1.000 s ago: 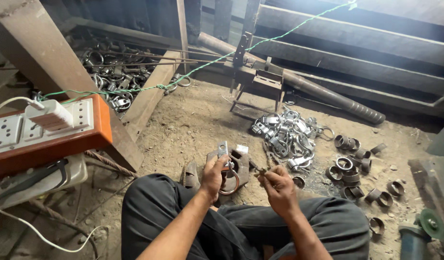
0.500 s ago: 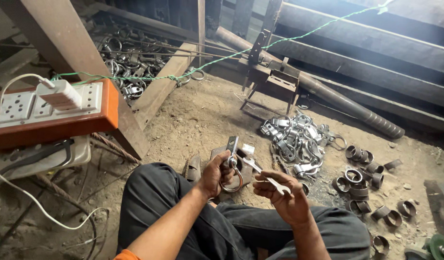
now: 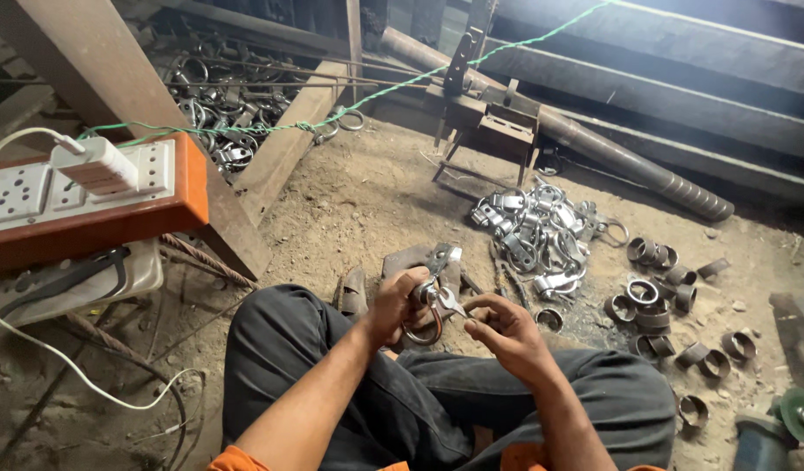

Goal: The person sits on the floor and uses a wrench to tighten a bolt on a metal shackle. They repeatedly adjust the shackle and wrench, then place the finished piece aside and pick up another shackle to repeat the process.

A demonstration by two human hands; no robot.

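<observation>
I sit cross-legged on a dirt floor. My left hand (image 3: 395, 301) grips a round metal pipe clamp (image 3: 430, 307) with flat ears sticking up. My right hand (image 3: 498, 329) pinches a small metal piece at the clamp's ears, fingers closed on it. Both hands meet just above my knees. A pile of shiny finished clamps (image 3: 541, 231) lies on the ground just beyond my right hand.
Short dark pipe rings (image 3: 655, 301) are scattered at right. An orange-and-white power strip (image 3: 88, 187) with a white plug and cable stands at left. A heap of clamps (image 3: 219, 113) lies far left behind a wooden beam. A metal jig (image 3: 489, 118) and long pipe (image 3: 629, 166) lie behind.
My right hand has moved in from the side to meet the clamp in my left hand. The view has shifted down and left.
</observation>
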